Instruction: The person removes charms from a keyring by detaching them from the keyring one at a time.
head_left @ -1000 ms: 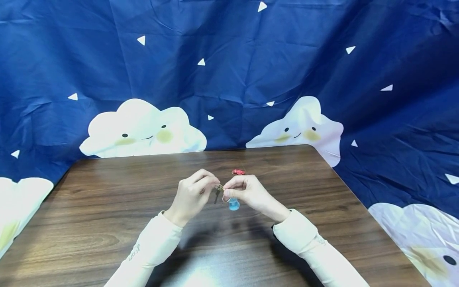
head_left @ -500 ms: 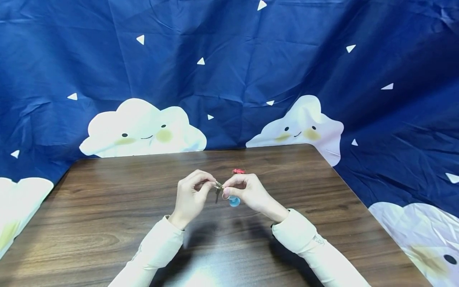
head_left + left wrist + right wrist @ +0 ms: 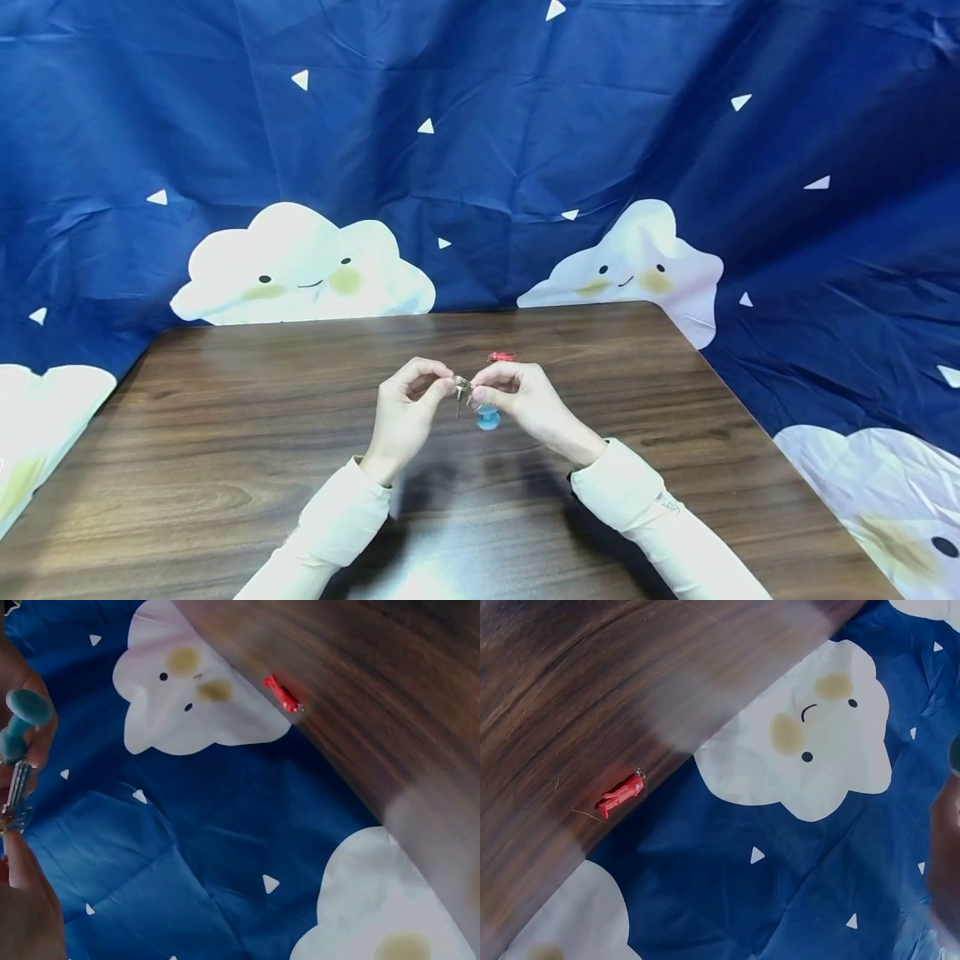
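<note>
Above the middle of the table my left hand (image 3: 407, 412) pinches a metal key ring (image 3: 462, 384) between thumb and forefinger. A slim key (image 3: 459, 407) hangs down from it. On the other side, my right hand (image 3: 531, 408) pinches the ring's right side, its fingertips close to the left hand's. A blue charm (image 3: 488, 420) with a rounded, flared end dangles below the right fingers. In the left wrist view the same charm looks teal (image 3: 28, 707), with a metal link (image 3: 18, 784) beside it. The right wrist view shows little of a hand, at its right edge.
A small red figure-shaped charm (image 3: 501, 357) lies on the brown wooden table (image 3: 225, 433), just beyond my right hand. Behind the table's far edge hangs a blue cloth (image 3: 480, 150) printed with white clouds and triangles.
The left fingers have shifted slightly along the ring, and the key now hangs more edge-on. The blue charm has swung a little upward. The red charm stays in place.
</note>
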The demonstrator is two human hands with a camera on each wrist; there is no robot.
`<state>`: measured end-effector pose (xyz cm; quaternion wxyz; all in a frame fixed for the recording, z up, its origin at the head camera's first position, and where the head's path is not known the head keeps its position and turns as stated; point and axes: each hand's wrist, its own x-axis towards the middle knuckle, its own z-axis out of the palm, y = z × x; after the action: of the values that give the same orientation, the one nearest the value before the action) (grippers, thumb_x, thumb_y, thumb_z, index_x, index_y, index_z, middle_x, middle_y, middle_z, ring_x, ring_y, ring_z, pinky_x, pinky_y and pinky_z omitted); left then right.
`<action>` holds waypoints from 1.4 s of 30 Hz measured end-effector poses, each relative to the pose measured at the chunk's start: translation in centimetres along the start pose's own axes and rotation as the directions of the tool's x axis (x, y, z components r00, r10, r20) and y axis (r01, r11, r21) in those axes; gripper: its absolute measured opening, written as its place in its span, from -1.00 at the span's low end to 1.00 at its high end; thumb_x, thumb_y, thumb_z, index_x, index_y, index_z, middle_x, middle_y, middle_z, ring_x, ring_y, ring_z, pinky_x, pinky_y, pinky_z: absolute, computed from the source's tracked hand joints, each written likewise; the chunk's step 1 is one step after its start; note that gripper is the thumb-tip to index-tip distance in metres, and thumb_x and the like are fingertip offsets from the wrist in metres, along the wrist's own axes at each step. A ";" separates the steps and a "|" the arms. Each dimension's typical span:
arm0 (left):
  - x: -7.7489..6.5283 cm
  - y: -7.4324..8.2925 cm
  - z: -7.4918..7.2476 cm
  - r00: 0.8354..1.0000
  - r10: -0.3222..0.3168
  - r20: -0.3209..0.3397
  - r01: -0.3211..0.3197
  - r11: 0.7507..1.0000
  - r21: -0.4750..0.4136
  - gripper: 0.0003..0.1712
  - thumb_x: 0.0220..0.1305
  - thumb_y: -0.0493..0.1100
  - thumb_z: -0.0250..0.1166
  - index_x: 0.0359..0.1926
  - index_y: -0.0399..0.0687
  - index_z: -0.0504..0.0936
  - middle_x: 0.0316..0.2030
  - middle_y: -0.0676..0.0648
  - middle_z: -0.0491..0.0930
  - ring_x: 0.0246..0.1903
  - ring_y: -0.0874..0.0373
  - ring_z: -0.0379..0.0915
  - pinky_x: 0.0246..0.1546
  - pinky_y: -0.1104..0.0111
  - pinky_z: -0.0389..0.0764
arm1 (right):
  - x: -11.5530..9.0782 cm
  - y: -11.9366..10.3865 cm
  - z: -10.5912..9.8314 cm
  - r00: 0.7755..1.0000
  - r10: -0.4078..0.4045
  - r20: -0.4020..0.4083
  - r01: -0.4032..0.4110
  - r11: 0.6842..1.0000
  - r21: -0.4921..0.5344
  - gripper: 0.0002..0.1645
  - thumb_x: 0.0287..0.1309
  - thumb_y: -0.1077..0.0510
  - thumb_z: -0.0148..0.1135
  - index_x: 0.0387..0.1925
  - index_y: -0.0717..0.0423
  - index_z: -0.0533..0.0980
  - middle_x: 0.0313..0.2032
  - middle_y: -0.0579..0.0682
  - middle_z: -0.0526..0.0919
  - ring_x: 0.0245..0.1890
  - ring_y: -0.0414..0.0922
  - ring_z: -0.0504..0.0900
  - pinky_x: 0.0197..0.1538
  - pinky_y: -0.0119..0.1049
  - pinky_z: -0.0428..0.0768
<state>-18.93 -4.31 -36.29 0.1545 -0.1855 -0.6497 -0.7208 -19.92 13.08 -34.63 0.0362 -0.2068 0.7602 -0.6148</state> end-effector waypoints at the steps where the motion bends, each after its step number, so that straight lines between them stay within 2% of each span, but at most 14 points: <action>1: 0.0 -0.1 0.0 1.000 -0.021 0.007 0.021 1.000 0.000 -0.88 0.07 -0.41 0.25 -0.33 -0.40 0.52 -0.34 -0.29 0.56 -0.33 0.26 0.58 -0.22 0.41 0.61 | 0.0 0.1 0.0 1.000 0.006 -0.002 -0.006 1.000 0.005 -0.78 0.03 0.25 0.26 -0.30 0.35 0.53 -0.49 -0.04 0.67 -0.43 -0.27 0.64 -0.31 -0.40 0.60; 5: -0.1 -0.3 -0.2 0.996 -0.073 0.040 0.069 0.993 0.093 -0.83 0.09 -0.36 0.26 -0.24 -0.28 0.56 -0.35 -0.21 0.60 -0.31 0.23 0.59 -0.24 0.44 0.61 | 0.0 0.2 -0.1 1.000 0.017 -0.021 -0.018 0.998 -0.053 -0.80 0.04 0.26 0.24 -0.29 0.33 0.54 -0.43 0.11 0.67 -0.44 -0.29 0.63 -0.34 -0.42 0.59; 7: 0.0 -0.4 -0.3 0.996 -0.052 0.068 0.039 0.982 0.183 -0.80 0.08 -0.36 0.27 -0.21 -0.22 0.58 -0.35 -0.15 0.62 -0.30 0.21 0.59 -0.26 0.46 0.61 | -0.1 0.2 0.0 0.999 0.025 -0.034 -0.028 0.994 -0.104 -0.82 0.04 0.25 0.25 -0.30 0.30 0.55 -0.43 0.16 0.66 -0.46 -0.29 0.61 -0.40 -0.42 0.58; 9: 0.1 -0.4 -0.5 0.994 0.006 0.110 -0.036 0.961 0.275 -0.79 0.06 -0.36 0.29 -0.22 -0.17 0.61 -0.35 -0.10 0.62 -0.30 0.18 0.60 -0.27 0.48 0.61 | -0.2 0.1 0.1 0.998 0.033 -0.047 -0.039 0.988 -0.146 -0.85 0.03 0.25 0.26 -0.32 0.26 0.57 -0.45 0.17 0.66 -0.47 -0.28 0.60 -0.45 -0.42 0.57; 12: 0.2 -0.3 -0.6 0.974 0.135 0.184 -0.201 0.890 0.409 -0.83 -0.01 -0.34 0.33 -0.30 -0.16 0.64 -0.36 -0.05 0.63 -0.31 0.18 0.61 -0.28 0.51 0.61 | -0.2 0.2 0.1 0.997 0.032 -0.063 -0.044 0.978 -0.206 -0.87 0.01 0.23 0.28 -0.35 0.20 0.58 -0.47 0.11 0.66 -0.50 -0.24 0.60 -0.50 -0.40 0.57; 16: 0.2 -0.3 -0.5 0.922 0.287 0.261 -0.387 0.723 0.573 -0.87 -0.06 -0.28 0.37 -0.39 -0.08 0.65 -0.42 0.04 0.62 -0.42 0.27 0.58 -0.38 0.53 0.59 | -0.3 0.2 0.2 0.997 0.031 -0.067 -0.048 0.962 -0.268 -0.90 0.00 0.19 0.30 -0.38 0.11 0.59 -0.50 0.02 0.66 -0.53 -0.20 0.59 -0.52 -0.36 0.57; 18: 0.1 -0.4 -0.5 0.898 0.340 0.279 -0.439 0.659 0.611 -0.89 -0.07 -0.27 0.37 -0.42 -0.06 0.65 -0.45 0.06 0.62 -0.46 0.29 0.57 -0.43 0.52 0.57 | -0.3 0.2 0.1 0.997 0.036 -0.066 -0.053 0.954 -0.294 -0.91 0.00 0.18 0.30 -0.38 0.07 0.60 -0.50 -0.01 0.65 -0.54 -0.21 0.58 -0.51 -0.36 0.58; 19: 0.1 -0.5 -0.5 0.888 0.363 0.284 -0.458 0.634 0.623 -0.89 -0.07 -0.26 0.37 -0.43 -0.05 0.64 -0.46 0.07 0.61 -0.47 0.30 0.56 -0.45 0.52 0.56 | -0.3 0.2 0.1 0.997 0.039 -0.064 -0.056 0.951 -0.303 -0.91 -0.01 0.17 0.31 -0.38 0.06 0.60 -0.49 -0.02 0.65 -0.56 -0.23 0.58 -0.50 -0.36 0.58; 22: 0.1 -0.7 -0.5 0.867 0.407 0.287 -0.492 0.609 0.623 -0.90 -0.07 -0.26 0.37 -0.45 -0.04 0.64 -0.48 0.08 0.60 -0.50 0.32 0.54 -0.49 0.52 0.53 | -0.4 0.1 -0.1 0.997 0.030 -0.068 -0.052 0.935 -0.352 -0.89 -0.04 0.14 0.34 -0.39 0.02 0.61 -0.49 -0.07 0.65 -0.56 -0.26 0.58 -0.43 -0.38 0.58; 26: 0.0 -0.7 -0.5 0.859 0.431 0.277 -0.504 0.610 0.612 -0.90 -0.07 -0.27 0.38 -0.45 -0.03 0.63 -0.48 0.09 0.60 -0.51 0.34 0.51 -0.51 0.54 0.50 | -0.4 -0.3 -0.3 0.998 0.000 -0.056 -0.024 0.907 -0.421 -0.90 -0.08 0.12 0.36 -0.43 -0.02 0.62 -0.52 -0.14 0.64 -0.49 -0.29 0.57 -0.32 -0.37 0.55; 28: 0.0 -0.8 -0.5 0.864 0.429 0.265 -0.496 0.630 0.597 -0.90 -0.07 -0.28 0.38 -0.46 -0.04 0.63 -0.48 0.09 0.60 -0.51 0.33 0.52 -0.49 0.56 0.51 | -0.5 -0.5 -0.3 0.999 0.003 -0.041 -0.019 0.912 -0.409 -0.92 -0.06 0.14 0.34 -0.44 0.00 0.61 -0.54 -0.12 0.64 -0.49 -0.27 0.56 -0.36 -0.34 0.57; 30: 0.0 -0.8 -0.5 0.873 0.419 0.248 -0.482 0.665 0.571 -0.91 -0.05 -0.30 0.37 -0.46 -0.06 0.63 -0.48 0.07 0.61 -0.50 0.31 0.52 -0.46 0.58 0.52 | -0.6 -0.6 -0.2 0.999 0.021 -0.030 -0.030 0.929 -0.368 -0.93 -0.04 0.16 0.33 -0.43 0.03 0.61 -0.53 -0.07 0.64 -0.56 -0.24 0.57 -0.46 -0.31 0.60; 35: 0.1 -1.0 -0.6 0.903 0.378 0.204 -0.430 0.786 0.444 -0.92 -0.02 -0.37 0.34 -0.47 -0.14 0.63 -0.50 -0.01 0.61 -0.47 0.22 0.55 -0.37 0.59 0.58 | -0.6 -0.7 -0.1 0.998 0.065 -0.025 -0.069 0.961 -0.268 -0.91 -0.01 0.19 0.30 -0.40 0.11 0.60 -0.51 0.03 0.62 -0.68 -0.19 0.56 -0.61 -0.26 0.60; 42: 0.3 -0.6 -0.4 0.943 0.299 0.146 -0.332 0.876 0.349 -0.90 -0.05 -0.44 0.34 -0.50 -0.19 0.64 -0.54 -0.06 0.60 -0.48 0.28 0.52 -0.42 0.50 0.61 | -0.5 -0.8 -0.2 0.995 0.093 -0.019 -0.095 0.978 -0.184 -0.89 0.01 0.23 0.28 -0.37 0.18 0.60 -0.52 0.05 0.62 -0.64 -0.20 0.55 -0.58 -0.25 0.61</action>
<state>-19.49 -4.61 -36.75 0.2734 -0.2881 -0.7405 -0.5422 -19.26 13.28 -33.92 0.0421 -0.1699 0.8231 -0.5403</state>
